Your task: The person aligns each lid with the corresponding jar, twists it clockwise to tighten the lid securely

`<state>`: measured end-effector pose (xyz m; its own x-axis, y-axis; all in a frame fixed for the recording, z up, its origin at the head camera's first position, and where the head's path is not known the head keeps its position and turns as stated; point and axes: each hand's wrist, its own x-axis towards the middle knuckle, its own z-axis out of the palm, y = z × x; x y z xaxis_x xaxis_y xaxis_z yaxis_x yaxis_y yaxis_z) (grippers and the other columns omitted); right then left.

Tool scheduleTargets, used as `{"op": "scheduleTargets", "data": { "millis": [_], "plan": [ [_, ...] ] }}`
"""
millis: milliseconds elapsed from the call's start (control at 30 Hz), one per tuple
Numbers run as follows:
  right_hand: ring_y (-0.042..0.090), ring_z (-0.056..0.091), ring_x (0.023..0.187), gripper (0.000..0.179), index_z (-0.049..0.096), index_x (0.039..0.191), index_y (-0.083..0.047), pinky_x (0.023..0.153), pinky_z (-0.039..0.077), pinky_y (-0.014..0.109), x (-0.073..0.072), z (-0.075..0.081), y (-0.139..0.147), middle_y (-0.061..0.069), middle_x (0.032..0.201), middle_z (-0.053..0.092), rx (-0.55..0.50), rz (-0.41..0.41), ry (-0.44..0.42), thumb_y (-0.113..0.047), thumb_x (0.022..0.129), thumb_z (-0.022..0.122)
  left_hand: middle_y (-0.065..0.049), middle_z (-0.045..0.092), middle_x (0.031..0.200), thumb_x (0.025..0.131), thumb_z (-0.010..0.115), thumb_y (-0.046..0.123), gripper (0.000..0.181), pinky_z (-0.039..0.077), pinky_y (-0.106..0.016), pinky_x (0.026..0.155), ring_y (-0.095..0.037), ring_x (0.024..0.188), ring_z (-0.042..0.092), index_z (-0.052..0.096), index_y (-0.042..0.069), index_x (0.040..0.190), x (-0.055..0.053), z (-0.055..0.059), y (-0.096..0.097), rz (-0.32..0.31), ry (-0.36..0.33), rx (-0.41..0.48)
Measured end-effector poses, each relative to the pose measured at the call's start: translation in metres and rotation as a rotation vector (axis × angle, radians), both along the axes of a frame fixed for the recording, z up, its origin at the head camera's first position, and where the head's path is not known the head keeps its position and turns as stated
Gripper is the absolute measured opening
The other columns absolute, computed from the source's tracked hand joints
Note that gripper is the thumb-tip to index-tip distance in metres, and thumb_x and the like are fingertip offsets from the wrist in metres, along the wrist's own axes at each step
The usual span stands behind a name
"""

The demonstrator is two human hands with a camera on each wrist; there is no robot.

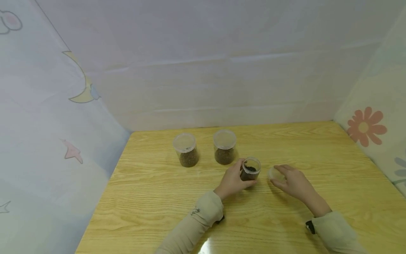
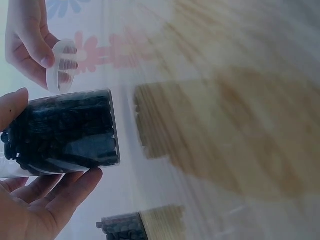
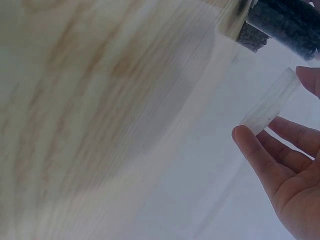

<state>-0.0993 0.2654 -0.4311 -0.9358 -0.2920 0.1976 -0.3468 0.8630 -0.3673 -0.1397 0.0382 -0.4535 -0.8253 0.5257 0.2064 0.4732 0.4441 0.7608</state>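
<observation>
My left hand [image 1: 232, 180] grips a clear jar [image 1: 250, 173] partly filled with dark, bean-like pieces [image 2: 67, 132]; its mouth is uncovered. The thumb lies along one side of the jar and the fingers along the other. To the right, my right hand [image 1: 295, 181] pinches a round translucent lid [image 3: 270, 102] by its rim between thumb and fingers. In the left wrist view the lid [image 2: 62, 66] is apart from the jar, held on edge beside it.
Two more clear jars stand behind on the wooden table [image 1: 152, 197], both with lids on: one left [image 1: 187, 151], one nearer the middle [image 1: 225, 148]. Each holds brown contents in its lower part. Printed cloth walls [image 1: 203, 84] border the table at the back and sides.
</observation>
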Motion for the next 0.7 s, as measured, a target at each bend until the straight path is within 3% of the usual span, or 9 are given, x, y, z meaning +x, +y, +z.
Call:
{"op": "scheduleTargets", "data": {
  "millis": [367, 567, 700],
  "plan": [
    [0.034, 0.062, 0.073, 0.051, 0.055, 0.115, 0.011, 0.059, 0.052, 0.043, -0.003, 0.0, -0.007, 0.031, 0.106, 0.056, -0.01, 0.026, 0.001, -0.02, 0.078, 0.071, -0.008, 0.053, 0.123, 0.075, 0.076, 0.026, 0.07, 0.044, -0.026, 0.089, -0.013, 0.111, 0.051, 0.037, 0.01, 0.131, 0.001, 0.001, -0.009, 0.005, 0.018, 0.01],
    [0.041, 0.06, 0.084, 0.051, 0.055, 0.115, 0.011, 0.068, 0.05, 0.05, -0.007, -0.002, -0.012, 0.03, 0.107, 0.057, -0.009, 0.031, 0.007, -0.022, 0.079, 0.071, -0.01, 0.052, 0.125, 0.074, 0.076, 0.027, 0.074, 0.044, -0.028, 0.09, -0.016, 0.112, 0.051, 0.034, 0.011, 0.133, 0.002, 0.0, -0.017, 0.032, -0.007, -0.011],
    [0.038, 0.062, 0.08, 0.051, 0.055, 0.115, 0.01, 0.066, 0.051, 0.047, -0.008, 0.0, -0.017, 0.03, 0.108, 0.057, -0.017, 0.038, 0.002, -0.022, 0.079, 0.071, -0.012, 0.051, 0.126, 0.074, 0.076, 0.026, 0.076, 0.044, -0.029, 0.091, -0.017, 0.113, 0.051, 0.032, 0.01, 0.134, 0.002, -0.001, -0.021, 0.043, -0.013, -0.013]
  ]
}}
